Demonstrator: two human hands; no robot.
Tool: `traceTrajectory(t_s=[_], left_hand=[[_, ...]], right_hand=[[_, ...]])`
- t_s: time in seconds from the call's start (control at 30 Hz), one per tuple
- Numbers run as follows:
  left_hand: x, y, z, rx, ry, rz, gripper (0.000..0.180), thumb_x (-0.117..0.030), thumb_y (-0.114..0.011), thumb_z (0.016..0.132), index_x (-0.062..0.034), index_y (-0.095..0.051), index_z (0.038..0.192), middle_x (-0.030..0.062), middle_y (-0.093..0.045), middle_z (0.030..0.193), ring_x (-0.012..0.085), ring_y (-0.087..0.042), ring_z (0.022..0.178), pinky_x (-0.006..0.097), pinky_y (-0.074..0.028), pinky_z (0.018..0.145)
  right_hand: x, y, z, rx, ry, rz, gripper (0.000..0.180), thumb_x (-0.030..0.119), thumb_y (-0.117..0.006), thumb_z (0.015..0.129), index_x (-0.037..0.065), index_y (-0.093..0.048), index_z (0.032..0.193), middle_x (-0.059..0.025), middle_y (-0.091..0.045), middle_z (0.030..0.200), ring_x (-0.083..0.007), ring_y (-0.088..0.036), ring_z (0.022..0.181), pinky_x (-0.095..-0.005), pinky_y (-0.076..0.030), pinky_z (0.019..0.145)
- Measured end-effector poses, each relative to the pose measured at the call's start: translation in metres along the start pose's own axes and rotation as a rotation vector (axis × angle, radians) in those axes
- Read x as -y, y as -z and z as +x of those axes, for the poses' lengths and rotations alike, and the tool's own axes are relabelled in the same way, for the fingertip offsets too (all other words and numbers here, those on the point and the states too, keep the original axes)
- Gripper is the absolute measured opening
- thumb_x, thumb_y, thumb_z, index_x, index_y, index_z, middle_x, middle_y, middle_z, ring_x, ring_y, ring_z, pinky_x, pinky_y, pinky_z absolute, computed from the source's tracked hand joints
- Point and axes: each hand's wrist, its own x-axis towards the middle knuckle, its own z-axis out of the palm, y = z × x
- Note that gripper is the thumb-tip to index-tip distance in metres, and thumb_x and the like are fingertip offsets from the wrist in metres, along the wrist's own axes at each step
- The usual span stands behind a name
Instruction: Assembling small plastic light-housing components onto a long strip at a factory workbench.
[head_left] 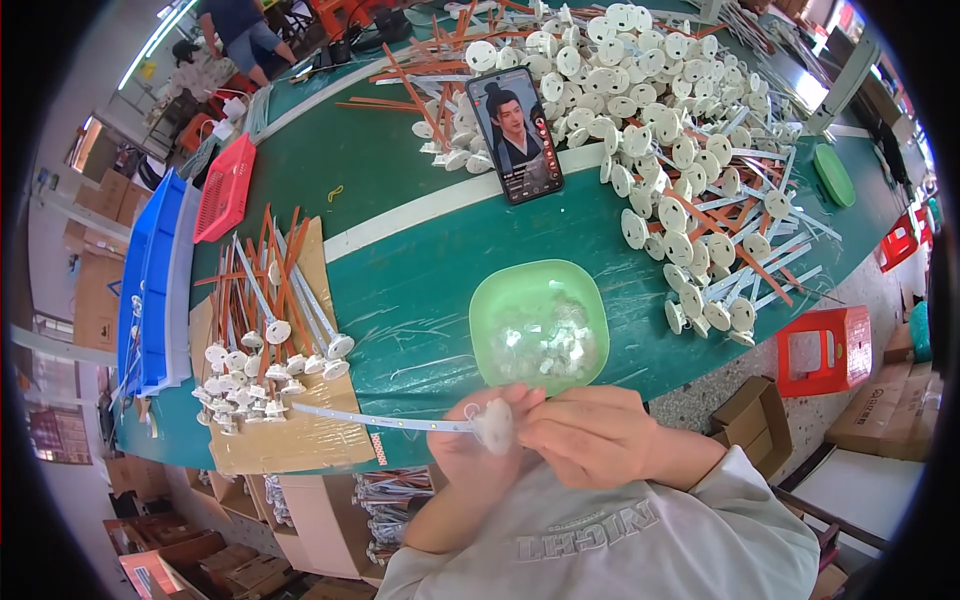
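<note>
Close to my body, my left hand [472,455] is closed around a white round disc [493,428] with a narrow LED strip [385,422] attached. That strip sticks out leftward past the table's near edge. My right hand [595,435] is closed, its fingertips pinched together at the disc's right side; whatever lies between them is too small or hidden to name. Just beyond both hands stands a light green bowl [540,267], holding many small clear plastic pieces [560,335].
Left, brown cardboard [290,448] bears several disc-ended strips [245,365]. A large heap of similar pieces [650,110] covers the far right. A phone [515,135] leans against it. Blue bin [150,290] and red basket [225,185] line the left; a red stool [825,350] stands right.
</note>
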Motion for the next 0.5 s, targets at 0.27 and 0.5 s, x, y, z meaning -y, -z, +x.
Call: traceTrajectory(t_s=[0.27,0.5], left_hand=[[-0.014,0.017,-0.013,0.078,0.345,-0.079,0.068,-0.047,-0.054,0.088,0.0098,-0.058,0.126,0.0258,-0.061,0.129,0.0347,-0.058,0.124,0.045,-0.042,0.11],[-0.012,0.031,-0.026,0.024,0.475,0.147,0.083,-0.056,-0.054,0.078,0.0097,-0.057,0.128,0.0249,-0.056,0.138,0.0333,-0.052,0.131,0.043,-0.035,0.114]], right_hand=[[0.006,-0.004,-0.001,0.027,0.127,-0.108,0.016,0.0,-0.067,0.076,-0.006,-0.067,0.09,-0.0133,-0.067,0.088,-0.0213,-0.066,0.066,-0.0287,-0.055,0.055],[0.006,-0.008,-0.005,-0.001,0.058,-0.125,0.016,-0.002,-0.069,0.074,-0.005,-0.067,0.09,-0.0122,-0.067,0.087,-0.021,-0.067,0.069,-0.0288,-0.056,0.057]])
